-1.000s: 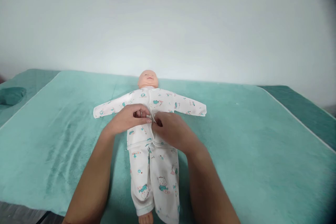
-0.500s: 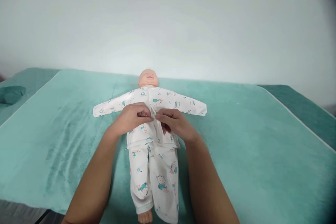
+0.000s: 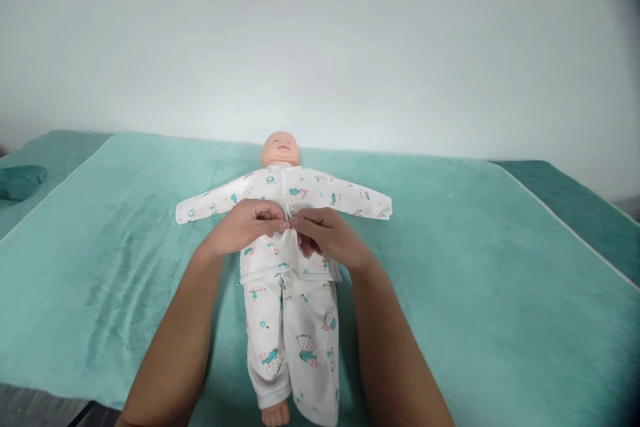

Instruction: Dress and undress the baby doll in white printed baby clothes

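Note:
A baby doll (image 3: 281, 149) lies on its back, head away from me, its sleeves spread to both sides. It wears a white printed jacket (image 3: 265, 260) and matching trousers (image 3: 310, 347); one bare foot shows at the left trouser cuff. Over the doll's belly, my left hand (image 3: 255, 223) pinches the jacket's front edge between thumb and fingers. My right hand (image 3: 325, 232) pinches the opposite front edge, its fingertips meeting those of the left. Whatever fastener lies between the fingertips is hidden.
A green plush cover (image 3: 475, 280) spreads under the doll, wrinkled at the left. Darker green cloth (image 3: 570, 213) shows at the far right, and a bundled green piece (image 3: 23, 181) at the far left. A white wall (image 3: 320, 53) rises behind.
My two hands have come closer together, fingertips now touching at the jacket's front. The right side's edge, lifted before, now lies nearer the left one.

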The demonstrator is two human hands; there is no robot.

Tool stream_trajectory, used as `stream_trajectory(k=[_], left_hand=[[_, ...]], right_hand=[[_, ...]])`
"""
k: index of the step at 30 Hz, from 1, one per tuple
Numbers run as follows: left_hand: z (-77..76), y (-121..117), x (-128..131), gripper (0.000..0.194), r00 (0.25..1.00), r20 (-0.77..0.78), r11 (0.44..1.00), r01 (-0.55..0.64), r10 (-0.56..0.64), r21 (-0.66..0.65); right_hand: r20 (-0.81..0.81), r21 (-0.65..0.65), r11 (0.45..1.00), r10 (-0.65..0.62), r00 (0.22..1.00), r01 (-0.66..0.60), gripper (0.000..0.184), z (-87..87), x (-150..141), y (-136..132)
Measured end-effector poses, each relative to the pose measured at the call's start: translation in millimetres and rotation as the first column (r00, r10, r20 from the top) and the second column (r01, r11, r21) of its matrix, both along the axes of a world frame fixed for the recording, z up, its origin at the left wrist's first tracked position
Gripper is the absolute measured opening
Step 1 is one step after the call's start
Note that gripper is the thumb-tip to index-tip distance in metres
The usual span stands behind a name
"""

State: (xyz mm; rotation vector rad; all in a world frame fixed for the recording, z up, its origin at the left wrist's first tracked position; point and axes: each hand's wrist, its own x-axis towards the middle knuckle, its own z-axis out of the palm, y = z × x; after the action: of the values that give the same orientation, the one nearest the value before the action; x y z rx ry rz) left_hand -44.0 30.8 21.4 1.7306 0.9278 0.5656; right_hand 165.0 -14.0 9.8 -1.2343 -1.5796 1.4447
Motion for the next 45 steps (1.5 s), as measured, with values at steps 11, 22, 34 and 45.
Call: stream_trajectory(k=[11,22,34,45], left_hand=[[6.0,-2.9,1.5,0.038,0.995,-0.086,0.995,0.054,-0.047,0.078],[4.9,-6.1,5.9,0.037,0.990,-0.142,0.991,0.035,-0.017,0.128],[3.2,-6.7,1.7,0.021,0.990,-0.137,0.993,0.040,-0.024,0.115],[-1.2,-6.7,4.9,0.011,0.993,-0.119,0.990,0.002,0.015,0.142]], right_hand=[[-0.032,0.023,0.996,0.091,0.995,-0.091,0.032,0.2,7.2,0.1],[0.040,-0.028,1.000,-0.011,0.999,0.013,0.016,-0.5,-0.8,-2.3],[0.026,-0.002,1.000,0.009,1.000,-0.009,0.018,-1.0,0.2,-1.0],[-0.004,-0.028,1.000,0.006,1.000,-0.006,0.019,-1.1,0.7,-1.0]])
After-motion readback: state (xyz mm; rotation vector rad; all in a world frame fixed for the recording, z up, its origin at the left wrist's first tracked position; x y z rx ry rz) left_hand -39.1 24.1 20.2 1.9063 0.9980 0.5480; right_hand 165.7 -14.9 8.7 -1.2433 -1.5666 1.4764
